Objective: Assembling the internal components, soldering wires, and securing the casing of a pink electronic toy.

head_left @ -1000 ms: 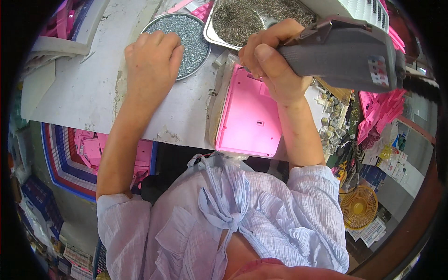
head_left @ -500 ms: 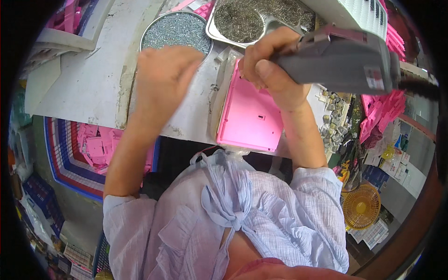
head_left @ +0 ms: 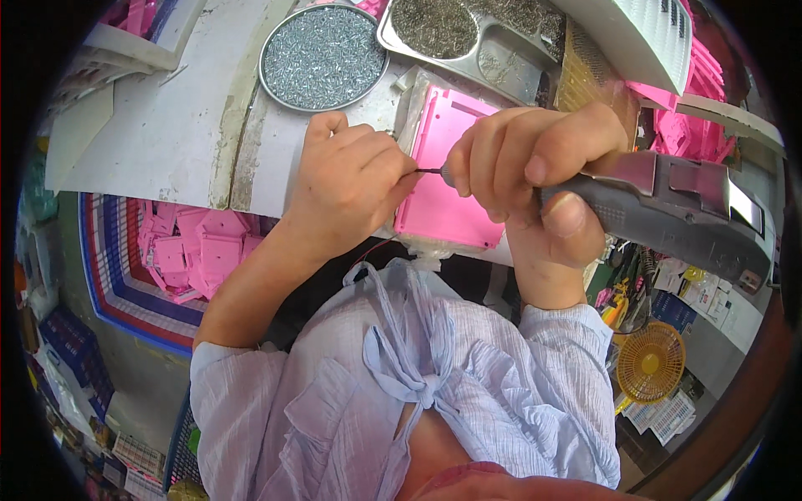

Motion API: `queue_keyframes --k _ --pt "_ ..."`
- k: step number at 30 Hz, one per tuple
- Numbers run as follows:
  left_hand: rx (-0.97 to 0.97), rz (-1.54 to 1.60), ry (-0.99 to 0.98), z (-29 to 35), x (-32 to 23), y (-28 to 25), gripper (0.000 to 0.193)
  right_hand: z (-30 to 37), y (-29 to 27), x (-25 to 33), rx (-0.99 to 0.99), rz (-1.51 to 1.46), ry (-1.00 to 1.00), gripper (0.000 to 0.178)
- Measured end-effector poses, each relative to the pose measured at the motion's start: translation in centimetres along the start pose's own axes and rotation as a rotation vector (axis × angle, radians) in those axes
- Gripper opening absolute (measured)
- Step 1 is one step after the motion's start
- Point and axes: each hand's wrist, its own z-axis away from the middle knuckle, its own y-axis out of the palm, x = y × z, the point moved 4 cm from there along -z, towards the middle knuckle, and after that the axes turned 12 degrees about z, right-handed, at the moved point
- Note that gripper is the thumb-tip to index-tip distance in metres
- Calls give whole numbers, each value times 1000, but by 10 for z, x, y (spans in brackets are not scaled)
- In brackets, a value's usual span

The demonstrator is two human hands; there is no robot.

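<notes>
My right hand [head_left: 535, 163] is wrapped round a grey-black electric screwdriver [head_left: 668, 221], held nearly level with its bit pointing left. My left hand [head_left: 347, 179] is closed, thumb and fingertip pinched at the end of the bit. Whatever lies in that pinch is too small to make out. Beneath the bit, a pink plastic panel [head_left: 451, 221] rests on the bench, partly covered by my right hand. Just beyond my left hand stands a round tin [head_left: 261, 63] filled with small silver screws [head_left: 326, 58].
A metal tray [head_left: 531, 79] with heaps of small metal parts sits at the back. At the left, below the bench [head_left: 159, 142], a blue, white and red basket [head_left: 142, 288] holds pink pieces [head_left: 200, 250]. A white rack [head_left: 631, 37] and a yellow basket [head_left: 652, 363] are on the right.
My left hand has come away from the screw tin, toward me and right, to the bit. The screwdriver has moved lower, its bit now meeting my left fingertips.
</notes>
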Motion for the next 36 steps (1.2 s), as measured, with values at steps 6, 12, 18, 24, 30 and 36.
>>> queue_keyframes --k 6,12,18,24,30,36 --pt "-118 82 -44 19 14 -9 10 15 9 -4 -68 -2 102 23" --pt "-44 122 -293 39 24 -16 15 28 13 -21 98 449 213 20" --pt "-86 21 -124 34 -1 -1 12 39 19 -32 67 481 60 16" --pt "-103 93 -38 36 -9 6 14 17 17 -2 21 25 43 23" --pt "-113 158 -11 37 -16 5 15 27 25 5 32 -39 24 26" --pt "-101 193 -5 37 -17 10 19 36 26 14 -22 -28 43 26"
